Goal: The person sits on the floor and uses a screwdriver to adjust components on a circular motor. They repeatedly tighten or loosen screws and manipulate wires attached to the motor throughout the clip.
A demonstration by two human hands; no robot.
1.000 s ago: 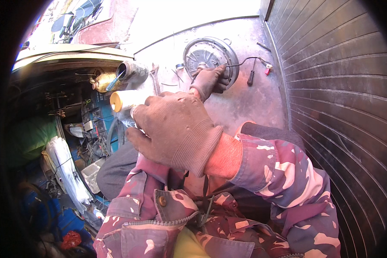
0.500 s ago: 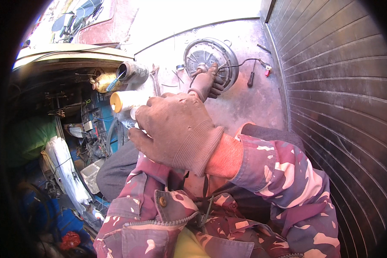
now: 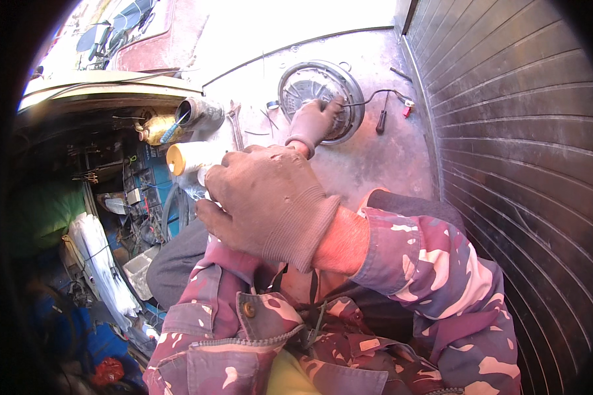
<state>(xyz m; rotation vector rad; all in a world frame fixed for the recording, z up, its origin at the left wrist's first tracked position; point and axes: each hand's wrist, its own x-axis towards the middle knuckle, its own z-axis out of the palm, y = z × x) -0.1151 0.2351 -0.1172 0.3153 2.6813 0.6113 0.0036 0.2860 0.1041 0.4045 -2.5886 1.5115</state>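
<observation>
At the top centre, my gloved left hand [image 3: 314, 121] rests curled on the round metal hub [image 3: 300, 82], by the black cable [image 3: 366, 101] that runs from the hub's middle to a small red and white connector [image 3: 406, 110]. What its fingers grip is hidden. My gloved right hand [image 3: 257, 201] is large in the foreground, crossing over my left forearm, its fingers bent round something pale that I cannot make out. Just beyond those fingers lies a white tub with a yellow lid [image 3: 176, 158]. A wrench [image 3: 236, 125] and a black-handled screwdriver [image 3: 381, 120] lie either side of the hub.
The pale floor [image 3: 382, 164] meets a ribbed metal shutter [image 3: 507, 118] on the right. At left are a wooden ledge [image 3: 112, 83], a grey cylinder [image 3: 206, 113], a brassy container [image 3: 155, 130], a white bundle [image 3: 99, 263] and cluttered blue boxes [image 3: 157, 171].
My left hand has shifted slightly, its fingers turning over on the hub. My right hand stays almost still. The view has moved very slightly.
</observation>
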